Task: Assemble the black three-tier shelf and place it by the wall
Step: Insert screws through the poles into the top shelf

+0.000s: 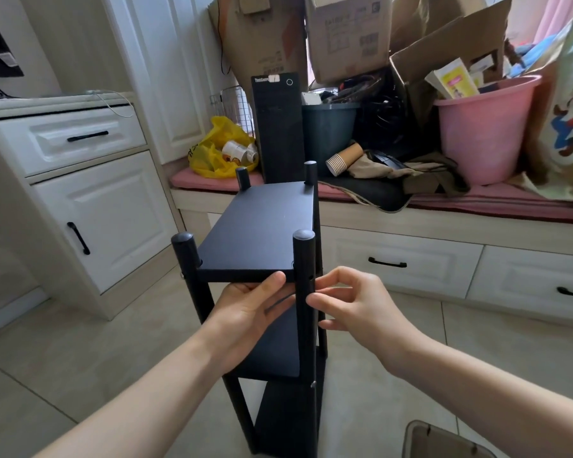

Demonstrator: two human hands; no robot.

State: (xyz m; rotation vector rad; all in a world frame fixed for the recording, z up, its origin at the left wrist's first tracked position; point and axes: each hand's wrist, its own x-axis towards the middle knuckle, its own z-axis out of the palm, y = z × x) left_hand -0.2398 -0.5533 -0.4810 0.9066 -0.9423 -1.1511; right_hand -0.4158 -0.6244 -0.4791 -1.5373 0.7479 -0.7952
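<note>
Shelf [275, 352] of black boards and round posts stands upright on the tiled floor [411, 375], near the cushioned window bench [477, 206]; left hand [245, 309] holds the top board [258, 226] at its near edge, thumb on the front, fingers beneath; right hand [354, 302] has curled fingers, thumb and forefinger tips touching the near right post [304, 259] beside a small hole (whether they pinch anything there, I cannot tell).

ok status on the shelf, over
Left hand holds top board by its front edge. Right hand fingertips at near right post, by its hole; no screw visible. Shelf upright, three boards in. Nothing in the way.
</note>
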